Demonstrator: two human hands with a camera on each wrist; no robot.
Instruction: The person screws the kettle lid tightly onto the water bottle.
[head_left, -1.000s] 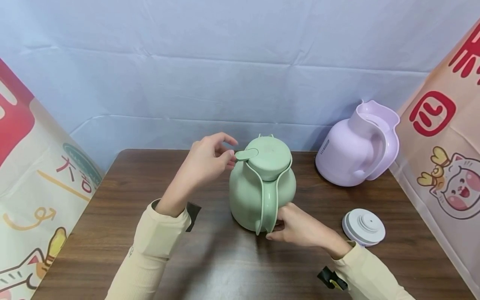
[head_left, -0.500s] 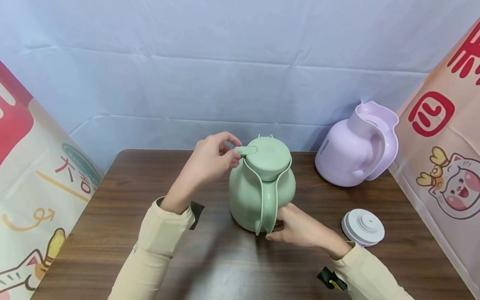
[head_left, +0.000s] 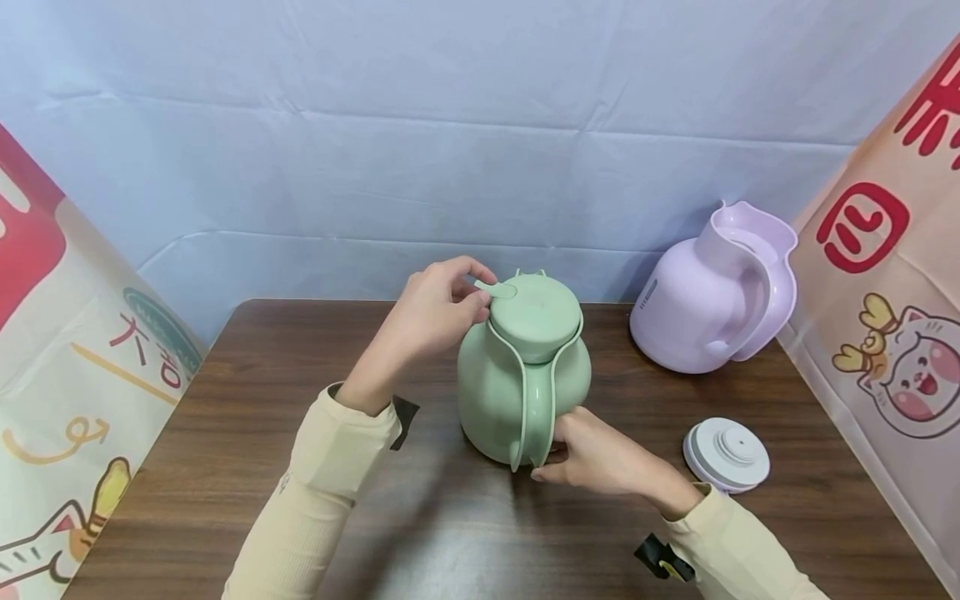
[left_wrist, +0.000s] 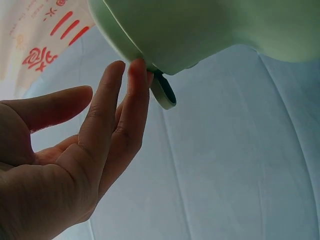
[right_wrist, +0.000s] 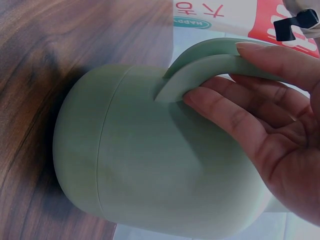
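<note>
Right fingers (right_wrist: 220, 111) around the handle (head_left: 537, 404) of the green jug (head_left: 487, 396)

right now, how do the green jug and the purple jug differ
The green jug has its lid on; the purple jug stands with its mouth uncovered. The right hand grips the green jug's handle, while no hand touches the purple jug. The green jug's handle points toward the person; the purple jug's is turned more to the right. Both are round-bodied and stand on the wooden table.
</note>
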